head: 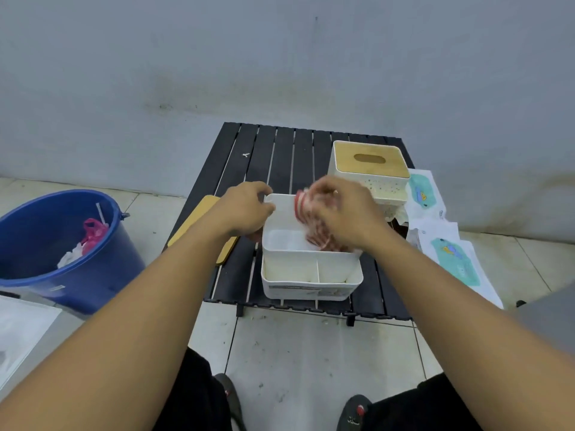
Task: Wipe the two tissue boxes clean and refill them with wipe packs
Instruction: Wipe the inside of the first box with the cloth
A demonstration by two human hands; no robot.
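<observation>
Right now I am gripping the far left rim of the open tissue box (311,289) with my left hand (245,209), fingers curled over the edge. My right hand (345,216) is bunching a red-and-white cloth (312,222) in curled fingers against the box's far inner wall. The cloth is blurred. The box is sitting at the near edge of the black slatted table (273,157), its wooden lid (199,225) lying to its left. The second tissue box (370,174) is standing behind it on the right, lid on. Wipe packs (451,253) are lying along the table's right side, and a blue bucket (62,244) is sitting on the floor at left.
</observation>
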